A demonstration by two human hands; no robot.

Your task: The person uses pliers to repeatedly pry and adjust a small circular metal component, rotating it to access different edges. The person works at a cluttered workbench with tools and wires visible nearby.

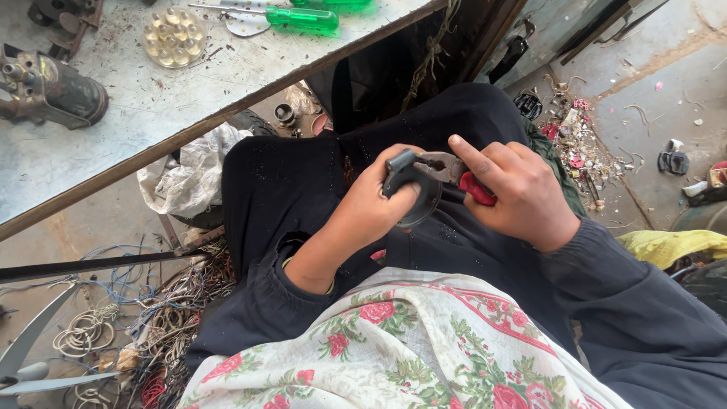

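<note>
Seated worker, hands over the lap, below the edge of a metal workbench [113,163]. Left hand [379,201] is wrapping its fingers around a small grey part with a clear round disc [420,204], holding it steady just above the dark trousers. Right hand [519,193] is closing on red-handled pliers [454,173], index finger lying along the top; the pliers' nose is biting the grey part's upper edge. Judged step: gripping or prying a piece off the part. The next move is calling for a firm squeeze and a controlled twist, with the left hand bracing so the clear disc is not cracking. Green-handled screwdrivers [303,19] are lying unused on the bench; scrap wire [159,318] is piling on the floor beside the left knee
</note>
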